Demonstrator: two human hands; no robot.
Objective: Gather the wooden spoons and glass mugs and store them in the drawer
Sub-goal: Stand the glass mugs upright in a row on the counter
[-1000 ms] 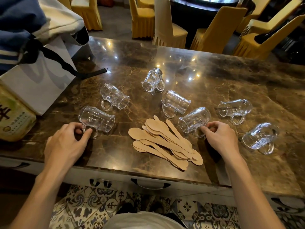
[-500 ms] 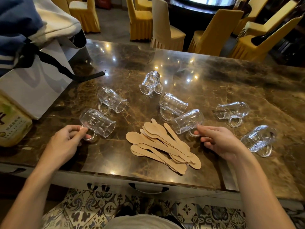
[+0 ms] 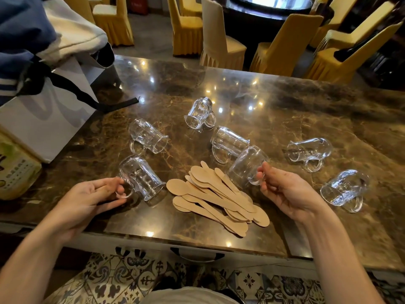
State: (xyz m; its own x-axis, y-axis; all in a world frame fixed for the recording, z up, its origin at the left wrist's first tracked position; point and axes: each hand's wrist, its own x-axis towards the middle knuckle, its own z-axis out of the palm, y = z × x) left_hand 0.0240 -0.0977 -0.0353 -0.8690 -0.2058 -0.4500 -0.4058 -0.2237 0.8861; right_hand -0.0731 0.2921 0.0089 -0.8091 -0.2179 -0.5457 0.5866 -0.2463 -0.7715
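Observation:
Several clear glass mugs lie on their sides on the brown marble counter (image 3: 285, 119). My left hand (image 3: 87, 200) grips the handle of one glass mug (image 3: 141, 179), tilted mouth-down at the front left. My right hand (image 3: 285, 191) holds another glass mug (image 3: 245, 166) by its handle, raised over a pile of several flat wooden spoons (image 3: 217, 196). Other mugs lie at the left (image 3: 148, 137), the back centre (image 3: 200, 115), the middle (image 3: 228, 142), the right (image 3: 310, 150) and the far right (image 3: 344, 188). A drawer front with a dark handle (image 3: 197, 255) sits shut under the counter edge.
A grey-white paper bag (image 3: 48, 115) with black ribbon, topped by folded cloth, stands at the left. A yellow-green package (image 3: 15, 172) sits beside it near the front edge. Yellow-covered chairs (image 3: 221, 44) and a dark round table stand beyond the counter.
Both hands have closed on mug handles and lifted them. The left mug has tipped more upright; the right mug has risen and swung over the spoon pile.

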